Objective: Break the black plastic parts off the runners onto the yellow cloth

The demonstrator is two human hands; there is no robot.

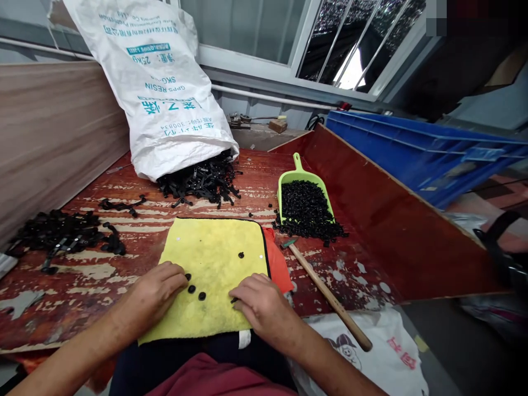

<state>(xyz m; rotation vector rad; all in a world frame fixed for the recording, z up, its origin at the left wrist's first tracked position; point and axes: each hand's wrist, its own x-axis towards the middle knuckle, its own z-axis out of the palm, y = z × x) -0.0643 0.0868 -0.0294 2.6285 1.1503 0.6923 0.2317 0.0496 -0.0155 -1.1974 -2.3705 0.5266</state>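
Observation:
A yellow cloth [214, 258] lies on the worn red table [363, 209] right in front of me. My left hand [154, 291] rests on the cloth's left edge, fingers curled, its tips touching a small black round part [188, 276]. Two more black parts [197, 292] lie loose between my hands, and another black part [241, 255] sits further up the cloth. My right hand [262, 302] presses on the cloth's lower right with fingers bent over a small black piece [234, 300] at its fingertips.
A green scoop [301, 179] heaped with small black parts [307, 212] stands right of the cloth. A wooden stick [330, 297] lies diagonally beside it. A white resin sack [160, 82] spills black plastic strips [202, 181]; more strips [61, 234] pile at the left. A blue crate [412, 148] stands at the right.

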